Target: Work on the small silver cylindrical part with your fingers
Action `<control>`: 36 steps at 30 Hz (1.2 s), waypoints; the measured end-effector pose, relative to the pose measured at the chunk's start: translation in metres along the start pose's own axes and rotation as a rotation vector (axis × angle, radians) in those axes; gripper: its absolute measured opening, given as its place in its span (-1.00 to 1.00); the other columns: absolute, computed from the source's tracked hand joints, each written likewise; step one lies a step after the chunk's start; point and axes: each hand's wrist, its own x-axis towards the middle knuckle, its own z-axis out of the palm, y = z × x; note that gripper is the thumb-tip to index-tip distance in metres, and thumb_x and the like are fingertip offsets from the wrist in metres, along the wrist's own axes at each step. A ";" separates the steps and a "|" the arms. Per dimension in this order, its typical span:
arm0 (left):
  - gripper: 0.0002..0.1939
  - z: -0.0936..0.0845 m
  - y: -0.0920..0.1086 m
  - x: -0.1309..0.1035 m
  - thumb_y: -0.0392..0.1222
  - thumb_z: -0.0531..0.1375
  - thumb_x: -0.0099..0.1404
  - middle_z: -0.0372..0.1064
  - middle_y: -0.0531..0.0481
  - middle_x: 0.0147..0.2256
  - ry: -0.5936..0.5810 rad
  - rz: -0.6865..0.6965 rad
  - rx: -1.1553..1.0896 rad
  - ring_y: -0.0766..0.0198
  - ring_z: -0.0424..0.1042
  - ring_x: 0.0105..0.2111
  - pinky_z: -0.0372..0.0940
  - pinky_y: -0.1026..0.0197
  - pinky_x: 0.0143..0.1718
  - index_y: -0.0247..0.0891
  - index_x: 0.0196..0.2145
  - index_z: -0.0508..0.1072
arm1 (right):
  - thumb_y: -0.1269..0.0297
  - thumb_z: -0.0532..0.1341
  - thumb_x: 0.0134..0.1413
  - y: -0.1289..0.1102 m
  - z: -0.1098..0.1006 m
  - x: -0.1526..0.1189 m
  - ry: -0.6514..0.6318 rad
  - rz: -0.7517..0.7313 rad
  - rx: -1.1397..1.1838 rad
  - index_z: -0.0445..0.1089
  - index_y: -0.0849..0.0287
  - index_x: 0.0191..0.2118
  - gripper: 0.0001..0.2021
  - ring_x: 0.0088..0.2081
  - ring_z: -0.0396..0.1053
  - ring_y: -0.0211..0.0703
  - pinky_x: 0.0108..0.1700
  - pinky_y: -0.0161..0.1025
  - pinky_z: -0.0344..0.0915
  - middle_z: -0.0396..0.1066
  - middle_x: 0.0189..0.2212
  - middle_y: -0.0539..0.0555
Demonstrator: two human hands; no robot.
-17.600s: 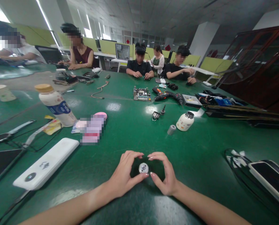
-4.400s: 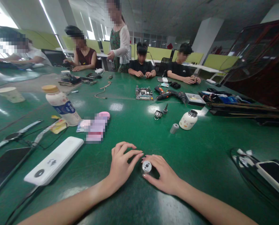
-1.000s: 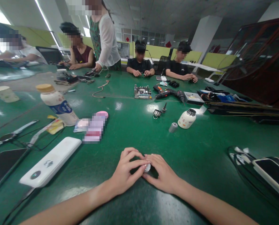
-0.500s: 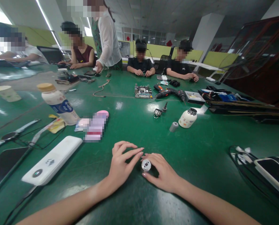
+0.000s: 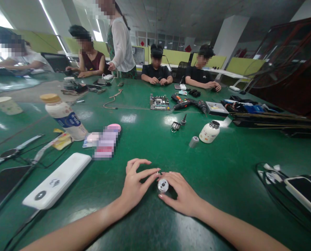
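In the head view, a small silver cylinder (image 5: pixel 163 185), which looks like a small motor, stands upright on the green table. Its round end, with a dark centre and small holes, faces up. My right hand (image 5: pixel 183 195) is curled around it, thumb on the near side and fingers on the far side. Just left of it, my left hand (image 5: pixel 137 181) pinches a tiny dark piece (image 5: pixel 159 173) between thumb and index fingertips, close to my right fingertips. The piece is too small to name. A similar silver cylinder (image 5: pixel 194 142) stands further off, beside a cream-coloured bottle (image 5: pixel 209 132).
A white power bank (image 5: pixel 57 181), a drink bottle (image 5: pixel 66 118) and a watch (image 5: pixel 10 153) lie leftward. Phones (image 5: pixel 305 195) and cables are at the right. Further back are a circuit board (image 5: pixel 159 102) and power drills (image 5: pixel 188 104). Several people sit or stand beyond.
My left thumb and index finger have shifted slightly, and the tiny dark piece now shows at their tips. My right hand stays around the cylinder. The standing person's hand has left a white object.
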 end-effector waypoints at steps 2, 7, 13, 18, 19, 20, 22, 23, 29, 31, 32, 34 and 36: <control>-0.85 -0.002 0.006 0.001 -0.19 0.26 0.32 0.38 -0.05 -0.12 0.006 0.123 -0.124 0.08 0.22 -0.04 0.20 0.00 -0.01 -0.01 -0.18 0.62 | 0.28 0.27 0.15 0.002 0.001 -0.001 0.018 -0.019 0.000 0.32 0.16 0.06 -0.64 0.08 0.37 0.02 0.13 0.04 0.26 0.46 0.02 0.19; -0.86 -0.005 0.020 0.000 -0.23 0.26 0.33 0.37 -0.03 -0.12 -0.045 0.230 -0.180 0.12 0.22 -0.04 0.16 0.05 0.02 -0.05 -0.19 0.59 | 0.28 0.27 0.17 0.003 0.003 -0.001 0.035 -0.040 0.011 0.30 0.13 0.08 -0.63 0.10 0.37 -0.01 0.15 0.03 0.25 0.46 0.03 0.16; -0.88 -0.005 0.019 0.000 -0.29 0.23 0.34 0.39 -0.04 -0.16 -0.020 0.246 -0.164 0.13 0.24 -0.07 0.16 0.07 0.01 -0.15 -0.19 0.55 | 0.27 0.26 0.18 0.003 0.001 -0.001 0.027 -0.041 0.000 0.30 0.12 0.08 -0.65 0.10 0.37 0.00 0.16 0.04 0.24 0.46 0.03 0.15; -0.85 -0.005 0.016 0.001 -0.30 0.23 0.34 0.38 -0.05 -0.12 -0.093 0.221 -0.162 0.11 0.21 -0.04 0.13 0.05 0.03 -0.13 -0.17 0.55 | 0.29 0.27 0.16 0.004 0.003 -0.001 0.039 -0.050 -0.003 0.29 0.12 0.09 -0.62 0.09 0.37 0.01 0.14 0.05 0.26 0.46 0.03 0.17; -0.84 -0.005 0.015 0.001 -0.30 0.24 0.33 0.38 -0.04 -0.12 -0.104 0.222 -0.169 0.11 0.20 -0.03 0.13 0.04 0.04 -0.11 -0.17 0.55 | 0.29 0.27 0.16 0.004 0.003 -0.001 0.043 -0.053 0.001 0.29 0.12 0.09 -0.62 0.09 0.38 0.01 0.14 0.05 0.26 0.46 0.03 0.16; -0.83 -0.005 0.015 0.001 -0.31 0.23 0.33 0.37 -0.04 -0.11 -0.114 0.226 -0.176 0.11 0.20 -0.03 0.13 0.04 0.04 -0.10 -0.15 0.55 | 0.29 0.27 0.16 0.004 0.003 -0.001 0.049 -0.056 0.004 0.29 0.12 0.09 -0.62 0.09 0.38 0.01 0.14 0.05 0.27 0.46 0.03 0.16; -0.76 -0.004 0.014 0.000 -0.34 0.21 0.34 0.37 -0.04 -0.10 -0.142 0.232 -0.190 0.11 0.20 -0.02 0.14 0.03 0.04 -0.08 -0.10 0.54 | 0.30 0.27 0.15 0.005 0.004 -0.001 0.061 -0.062 0.009 0.29 0.12 0.09 -0.61 0.08 0.38 0.01 0.13 0.05 0.28 0.46 0.03 0.17; -0.73 -0.004 0.013 0.000 -0.36 0.20 0.34 0.37 -0.05 -0.09 -0.162 0.231 -0.197 0.11 0.20 -0.02 0.15 0.02 0.05 -0.08 -0.06 0.53 | 0.30 0.27 0.15 0.005 0.004 -0.001 0.067 -0.064 0.009 0.29 0.12 0.09 -0.61 0.08 0.39 0.01 0.13 0.05 0.28 0.46 0.03 0.17; -0.61 -0.003 0.012 -0.001 -0.37 0.15 0.35 0.36 -0.07 -0.03 -0.249 0.195 -0.250 0.10 0.19 0.01 0.18 0.01 0.05 -0.03 0.07 0.47 | 0.28 0.28 0.15 0.006 0.005 -0.002 0.078 -0.071 0.002 0.30 0.14 0.08 -0.62 0.07 0.39 0.01 0.12 0.05 0.29 0.47 0.01 0.20; -0.64 -0.004 0.013 -0.001 -0.35 0.16 0.35 0.38 -0.07 -0.04 -0.242 0.184 -0.265 0.11 0.20 0.00 0.19 0.00 0.04 -0.04 0.04 0.48 | 0.28 0.28 0.15 0.005 0.005 -0.001 0.075 -0.068 0.006 0.30 0.14 0.07 -0.63 0.07 0.40 0.01 0.12 0.04 0.29 0.47 0.01 0.20; -0.67 -0.004 0.014 0.000 -0.34 0.17 0.35 0.39 -0.07 -0.06 -0.229 0.175 -0.272 0.11 0.22 -0.01 0.20 0.01 0.03 -0.05 0.01 0.50 | 0.27 0.28 0.15 0.005 0.004 -0.001 0.072 -0.067 0.007 0.30 0.14 0.07 -0.63 0.07 0.40 0.01 0.12 0.04 0.29 0.47 0.01 0.19; -0.75 -0.005 0.017 0.001 -0.32 0.19 0.34 0.42 -0.06 -0.12 -0.193 0.147 -0.281 0.12 0.25 -0.05 0.22 0.01 0.01 -0.07 -0.09 0.55 | 0.27 0.27 0.16 0.004 0.004 -0.001 0.062 -0.064 0.003 0.29 0.12 0.09 -0.62 0.08 0.39 0.00 0.13 0.03 0.28 0.46 0.03 0.19; -0.83 -0.005 0.021 0.002 -0.29 0.22 0.32 0.43 -0.06 -0.18 -0.158 0.103 -0.284 0.13 0.28 -0.08 0.24 0.03 -0.03 -0.10 -0.18 0.58 | 0.28 0.27 0.15 0.003 0.003 0.000 0.048 -0.061 -0.002 0.29 0.11 0.09 -0.62 0.09 0.39 -0.01 0.14 0.03 0.28 0.46 0.04 0.18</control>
